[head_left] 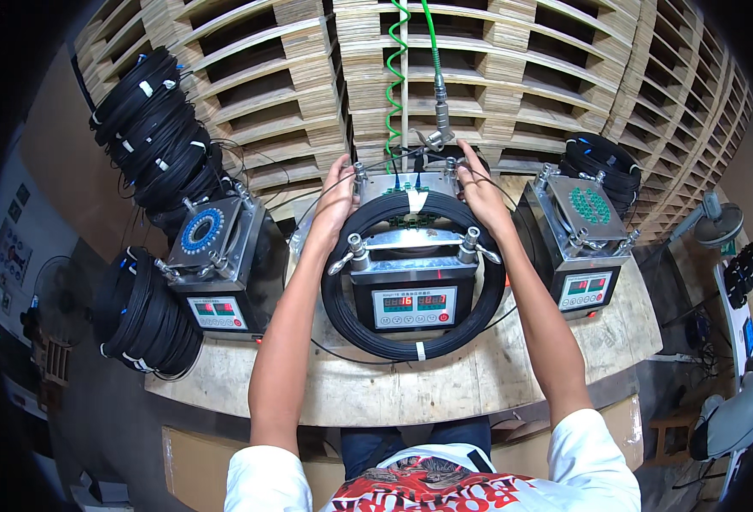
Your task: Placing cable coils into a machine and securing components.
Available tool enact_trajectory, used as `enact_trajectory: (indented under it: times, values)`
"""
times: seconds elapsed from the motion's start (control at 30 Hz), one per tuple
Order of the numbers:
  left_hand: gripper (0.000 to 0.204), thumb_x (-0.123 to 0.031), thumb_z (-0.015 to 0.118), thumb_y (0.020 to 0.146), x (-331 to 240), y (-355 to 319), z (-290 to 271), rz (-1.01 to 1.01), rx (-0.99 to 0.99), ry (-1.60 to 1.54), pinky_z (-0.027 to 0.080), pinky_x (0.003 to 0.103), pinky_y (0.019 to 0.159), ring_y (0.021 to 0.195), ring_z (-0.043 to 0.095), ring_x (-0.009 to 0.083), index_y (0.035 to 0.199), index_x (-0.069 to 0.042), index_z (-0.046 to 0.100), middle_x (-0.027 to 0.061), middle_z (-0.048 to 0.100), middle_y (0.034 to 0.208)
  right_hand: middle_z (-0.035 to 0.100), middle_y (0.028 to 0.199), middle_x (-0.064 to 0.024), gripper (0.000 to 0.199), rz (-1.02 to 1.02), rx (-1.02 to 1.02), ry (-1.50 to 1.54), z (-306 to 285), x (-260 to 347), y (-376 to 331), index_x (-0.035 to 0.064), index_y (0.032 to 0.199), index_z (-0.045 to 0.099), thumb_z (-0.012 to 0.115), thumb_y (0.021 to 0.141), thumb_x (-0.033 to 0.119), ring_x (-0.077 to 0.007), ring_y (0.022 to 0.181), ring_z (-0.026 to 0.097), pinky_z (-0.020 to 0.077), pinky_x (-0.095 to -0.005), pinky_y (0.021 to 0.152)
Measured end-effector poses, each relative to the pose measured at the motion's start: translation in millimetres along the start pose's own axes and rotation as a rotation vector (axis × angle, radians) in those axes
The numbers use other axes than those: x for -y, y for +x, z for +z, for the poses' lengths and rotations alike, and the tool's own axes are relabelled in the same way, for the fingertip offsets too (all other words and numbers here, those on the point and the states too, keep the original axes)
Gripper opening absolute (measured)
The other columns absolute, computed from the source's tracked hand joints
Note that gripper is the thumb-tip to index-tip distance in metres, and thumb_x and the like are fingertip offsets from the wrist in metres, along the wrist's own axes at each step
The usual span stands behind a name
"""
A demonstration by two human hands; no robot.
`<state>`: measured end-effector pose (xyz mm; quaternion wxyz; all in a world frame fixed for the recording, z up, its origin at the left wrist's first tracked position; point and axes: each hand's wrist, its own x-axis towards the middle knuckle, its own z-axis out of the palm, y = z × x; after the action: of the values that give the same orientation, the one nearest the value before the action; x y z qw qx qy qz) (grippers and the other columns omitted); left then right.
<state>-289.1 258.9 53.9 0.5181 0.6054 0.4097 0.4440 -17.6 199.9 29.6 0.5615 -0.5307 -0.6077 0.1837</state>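
Observation:
A coil of black cable (335, 290) is looped around the middle metal machine (415, 275), whose front has a lit red display. White tape wraps the coil at its top and bottom. My left hand (335, 203) is at the machine's far left corner post, fingers stretched out and close to the post. By the far right post, my right hand (482, 194) also has its fingers extended. Whether either hand touches a post or the thin cable there, I cannot tell. Two cable ends with blue tips (408, 183) lie on the top plate between the hands, over green pieces.
Similar machines stand at left (223, 256) and right (583, 235) on the wooden table (393, 397). Stacked black coils (150, 128) rise at far left, with more coils (602, 166) behind the right machine. A green air hose (432, 47) with a metal fitting hangs before wooden pallets.

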Motion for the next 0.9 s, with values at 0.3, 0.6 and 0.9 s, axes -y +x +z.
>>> enact_trajectory:
  times: [0.3,0.6,0.9]
  values:
    - [0.049,-0.038,0.038,0.106,3,-1,-3,0.039,-0.024,0.005,0.046,0.023,0.064,0.074,0.055,0.0098,0.154,-0.028,0.033,0.005,0.051,0.144,0.056,0.107,-0.0044,0.055,0.044,0.046,0.046,-2,3,1,0.0241,0.155,0.035,0.045,0.103,0.012,-0.0102,0.085,0.05,0.0483,-0.0265,0.075]
    - [0.054,-0.048,0.04,0.105,-3,-5,-2,-0.027,-0.026,-0.024,0.05,0.027,0.076,0.087,0.056,0.0167,0.152,-0.023,0.036,0.003,0.051,0.144,0.049,0.144,-0.0146,0.051,0.168,0.019,0.141,-5,16,-6,0.0294,0.156,0.033,0.043,0.107,0.021,-0.0124,0.084,0.06,0.0518,-0.0268,0.075]
    - [0.051,-0.046,0.047,0.103,-1,-1,-3,-0.055,-0.064,-0.033,0.049,0.028,0.073,0.085,0.057,0.0154,0.149,-0.025,0.041,-0.0005,0.05,0.144,0.057,0.097,-0.0061,0.049,0.202,-0.002,0.126,-2,14,-4,0.0209,0.151,0.039,0.045,0.104,0.011,-0.0107,0.067,0.054,0.0466,-0.0265,0.059]
